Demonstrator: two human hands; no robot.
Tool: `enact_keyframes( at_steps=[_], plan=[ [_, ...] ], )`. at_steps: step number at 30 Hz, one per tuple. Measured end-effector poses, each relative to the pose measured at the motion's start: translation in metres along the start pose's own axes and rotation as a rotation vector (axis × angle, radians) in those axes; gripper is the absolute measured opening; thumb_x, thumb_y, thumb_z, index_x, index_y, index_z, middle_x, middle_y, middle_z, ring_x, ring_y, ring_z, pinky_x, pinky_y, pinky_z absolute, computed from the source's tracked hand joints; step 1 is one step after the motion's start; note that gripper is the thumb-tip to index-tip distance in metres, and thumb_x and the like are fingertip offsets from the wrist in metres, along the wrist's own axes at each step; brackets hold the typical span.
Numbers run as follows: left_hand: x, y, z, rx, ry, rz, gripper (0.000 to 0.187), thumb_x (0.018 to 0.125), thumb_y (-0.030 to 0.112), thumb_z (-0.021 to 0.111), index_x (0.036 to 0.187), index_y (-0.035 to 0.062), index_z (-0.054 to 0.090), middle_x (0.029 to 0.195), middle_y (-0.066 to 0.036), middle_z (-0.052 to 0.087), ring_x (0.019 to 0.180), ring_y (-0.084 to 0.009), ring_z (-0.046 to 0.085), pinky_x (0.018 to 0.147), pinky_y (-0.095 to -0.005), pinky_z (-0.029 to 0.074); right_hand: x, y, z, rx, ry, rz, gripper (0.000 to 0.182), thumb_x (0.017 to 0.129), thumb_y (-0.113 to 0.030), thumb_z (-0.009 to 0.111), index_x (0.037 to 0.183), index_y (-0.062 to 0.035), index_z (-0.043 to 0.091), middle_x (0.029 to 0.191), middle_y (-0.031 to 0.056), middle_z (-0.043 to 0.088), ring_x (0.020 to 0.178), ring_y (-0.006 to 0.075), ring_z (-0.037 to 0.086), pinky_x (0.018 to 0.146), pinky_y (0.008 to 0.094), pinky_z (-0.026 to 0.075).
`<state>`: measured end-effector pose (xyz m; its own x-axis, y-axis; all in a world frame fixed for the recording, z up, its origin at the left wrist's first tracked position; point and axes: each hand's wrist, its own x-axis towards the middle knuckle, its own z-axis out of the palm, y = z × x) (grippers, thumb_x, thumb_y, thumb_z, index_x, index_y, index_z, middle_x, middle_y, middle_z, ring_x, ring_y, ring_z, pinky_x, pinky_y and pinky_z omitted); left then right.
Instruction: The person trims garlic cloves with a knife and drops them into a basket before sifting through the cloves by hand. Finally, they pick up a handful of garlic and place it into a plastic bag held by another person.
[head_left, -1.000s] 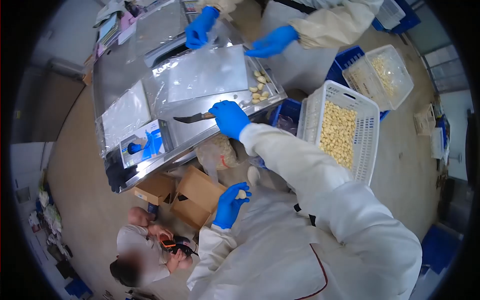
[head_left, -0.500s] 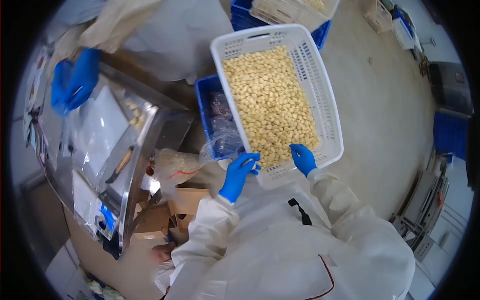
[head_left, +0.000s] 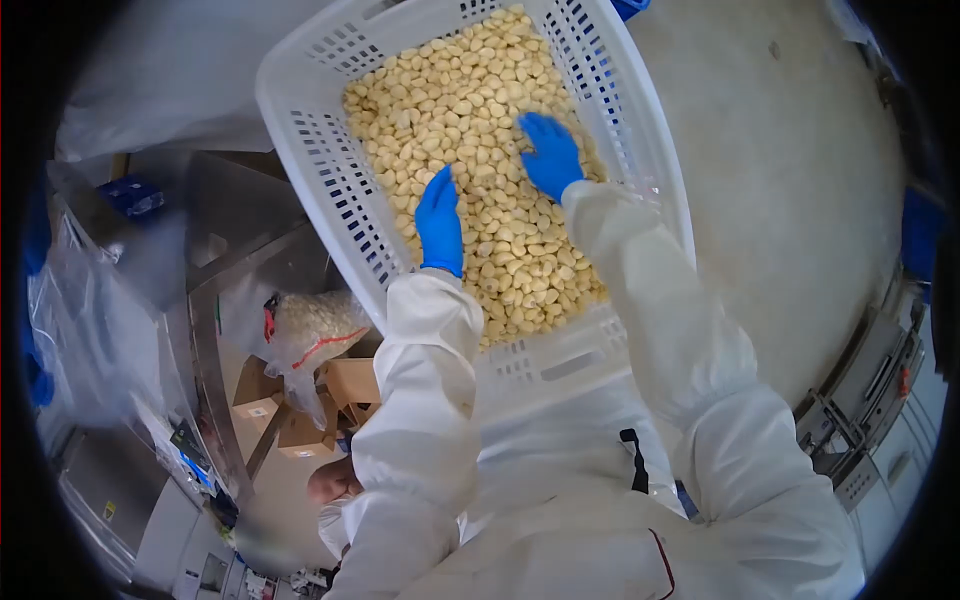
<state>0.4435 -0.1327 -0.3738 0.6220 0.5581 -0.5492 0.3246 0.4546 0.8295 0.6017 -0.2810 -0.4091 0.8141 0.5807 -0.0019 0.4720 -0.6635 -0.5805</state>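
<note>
A white perforated plastic basket point(head_left: 570, 365) holds a broad heap of pale yellow pieces point(head_left: 520, 275) that look like peeled garlic cloves. My left hand point(head_left: 440, 226), in a blue glove, lies over the left part of the heap with fingers stretched forward. Farther up and to the right, my right hand point(head_left: 550, 158), also blue-gloved, reaches over the heap, fingers extended and slightly blurred. Neither hand shows anything gripped, though the palms are hidden. Both seem to touch the top layer.
Left of the basket are a metal table point(head_left: 205, 350), a clear bag of pale pieces point(head_left: 315, 325) with a red line and open cardboard boxes point(head_left: 310, 430). Another person's white clothing point(head_left: 200, 80) fills the upper left. Metal equipment point(head_left: 850, 400) stands at the right.
Both hands have moved from the near edge of the basket forward over the heap, the right one farther. The basket now appears larger and closer, and the view has shifted.
</note>
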Motion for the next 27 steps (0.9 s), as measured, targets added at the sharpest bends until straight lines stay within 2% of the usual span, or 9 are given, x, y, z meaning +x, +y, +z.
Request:
enact_keyframes(
  at_steps=[2,4,6,10,12,15,22,25,27],
  plan=[
    [-0.002,-0.033,-0.005,0.275,0.031,0.105,0.050,0.087,0.009,0.059,0.135,0.0026,0.048,0.136,-0.013,0.049,0.125,-0.0245,0.045,0.105,-0.0350,0.035,-0.029,-0.018,-0.010,0.043,-0.268,-0.085,0.051,0.079,-0.010,0.057,0.130,-0.0158,0.054,0.136,0.0118,0.049,0.131,0.0324,0.039,0.110,0.0432,0.030],
    [-0.047,-0.045,-0.007,0.652,0.040,0.241,0.051,0.085,0.008,0.060,0.135,0.0031,0.048,0.136,-0.018,0.047,0.128,-0.0301,0.041,0.108,-0.0382,0.032,-0.077,-0.032,-0.018,0.046,-0.407,-0.255,0.052,0.078,-0.007,0.057,0.129,-0.0154,0.054,0.139,0.0113,0.045,0.131,0.0334,0.038,0.109,0.0447,0.030],
    [-0.092,-0.039,0.001,0.845,0.073,0.260,0.058,0.080,0.005,0.062,0.136,0.0055,0.046,0.138,-0.019,0.041,0.130,-0.0352,0.036,0.109,-0.0410,0.030,-0.105,-0.043,-0.042,0.182,-0.437,-0.213,0.052,0.077,-0.004,0.056,0.129,-0.0148,0.054,0.139,0.0117,0.045,0.130,0.0333,0.040,0.107,0.0434,0.033],
    [-0.146,-0.038,-0.001,0.869,0.056,0.227,0.054,0.082,0.004,0.062,0.134,0.0052,0.048,0.139,-0.018,0.041,0.129,-0.0338,0.038,0.108,-0.0413,0.031,-0.136,-0.038,-0.080,0.309,-0.309,0.044,0.049,0.080,0.000,0.053,0.128,-0.0127,0.055,0.136,0.0125,0.048,0.123,0.0317,0.047,0.101,0.0374,0.041],
    [-0.156,-0.046,-0.007,0.869,0.066,0.228,0.050,0.083,0.004,0.062,0.132,0.0048,0.050,0.136,-0.018,0.044,0.129,-0.0323,0.040,0.108,-0.0406,0.032,-0.145,-0.021,-0.088,0.519,-0.183,0.442,0.041,0.083,0.000,0.052,0.122,-0.0099,0.059,0.123,0.0127,0.057,0.108,0.0295,0.057,0.092,0.0334,0.046],
    [-0.148,-0.039,-0.003,0.876,0.119,0.234,0.041,0.084,0.004,0.062,0.125,0.0033,0.055,0.128,-0.015,0.051,0.122,-0.0305,0.046,0.104,-0.0394,0.036,-0.135,0.000,-0.096,0.430,-0.161,0.547,0.031,0.085,-0.003,0.053,0.113,-0.0089,0.064,0.106,0.0114,0.064,0.090,0.0285,0.062,0.082,0.0333,0.049],
    [-0.137,-0.037,0.004,0.753,0.135,0.309,0.031,0.085,0.001,0.062,0.116,0.0027,0.061,0.120,-0.011,0.055,0.110,-0.0237,0.052,0.091,-0.0329,0.043,-0.026,0.016,-0.032,0.058,-0.004,0.166,0.021,0.084,-0.016,0.058,0.104,-0.0123,0.066,0.101,0.0119,0.065,0.091,0.0322,0.062,0.081,0.0410,0.050],
    [-0.140,-0.038,0.004,0.740,0.132,0.320,0.030,0.085,0.001,0.062,0.115,0.0030,0.061,0.118,-0.010,0.055,0.107,-0.0226,0.053,0.089,-0.0323,0.044,0.002,0.012,-0.021,-0.184,-0.267,0.198,0.018,0.084,-0.020,0.058,0.099,-0.0130,0.065,0.102,0.0105,0.065,0.092,0.0308,0.062,0.080,0.0412,0.050],
    [-0.143,-0.033,0.009,0.678,0.127,0.300,0.031,0.085,0.000,0.062,0.115,0.0034,0.062,0.115,-0.010,0.055,0.104,-0.0217,0.053,0.089,-0.0319,0.044,0.008,-0.001,-0.040,-0.166,-0.467,0.244,0.015,0.084,-0.022,0.059,0.095,-0.0128,0.064,0.105,0.0104,0.064,0.093,0.0308,0.062,0.080,0.0410,0.050]
  ],
)
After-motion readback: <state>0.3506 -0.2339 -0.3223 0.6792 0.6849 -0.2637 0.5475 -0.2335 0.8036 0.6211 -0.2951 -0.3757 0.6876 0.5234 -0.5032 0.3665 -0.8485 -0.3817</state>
